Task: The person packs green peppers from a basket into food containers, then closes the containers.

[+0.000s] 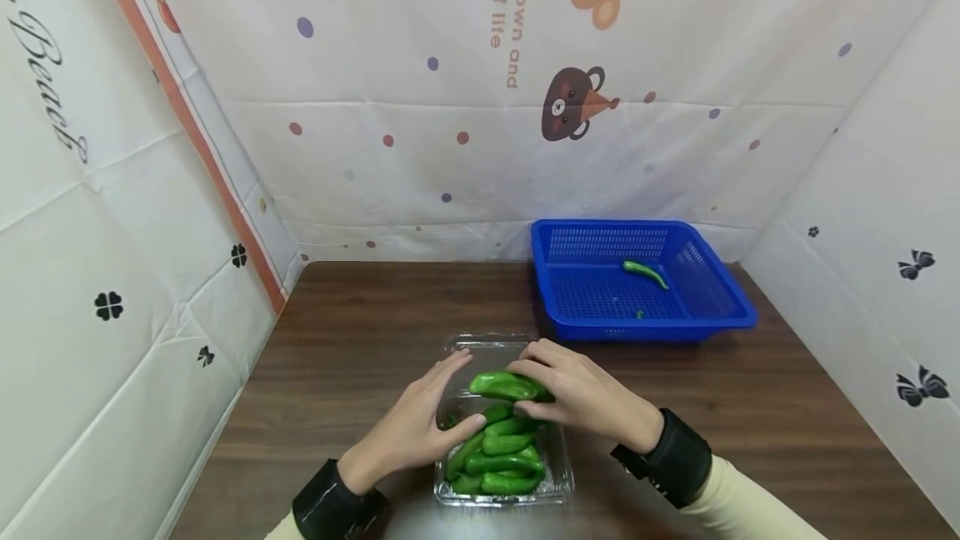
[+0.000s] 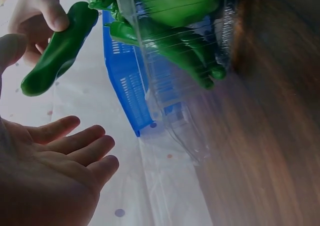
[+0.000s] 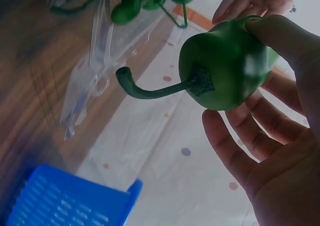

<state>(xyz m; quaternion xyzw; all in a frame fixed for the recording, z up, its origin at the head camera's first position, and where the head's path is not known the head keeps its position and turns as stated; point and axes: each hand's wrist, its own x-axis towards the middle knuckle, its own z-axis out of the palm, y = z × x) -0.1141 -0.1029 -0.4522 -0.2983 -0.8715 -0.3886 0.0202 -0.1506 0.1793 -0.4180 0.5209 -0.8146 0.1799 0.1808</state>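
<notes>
My right hand (image 1: 581, 390) grips a long green chili pepper (image 1: 501, 386) between thumb and fingers, above the far half of a clear plastic box (image 1: 560, 473). In the right wrist view the pepper's curved stem (image 3: 155, 91) points away from the palm. Several more green peppers (image 1: 506, 463) lie piled in the near half of the box. At the box's left side my left hand (image 1: 416, 425) has its fingers spread, with the thumb over the pile. The left wrist view shows its palm (image 2: 55, 171) holding nothing, below the held pepper.
A blue perforated basket (image 1: 637, 332) stands at the back right of the brown wooden table (image 1: 360, 332). Inside it are one thin green pepper (image 1: 647, 275) and a small green piece (image 1: 640, 314). Printed white sheets (image 1: 420, 165) enclose the table's back and sides.
</notes>
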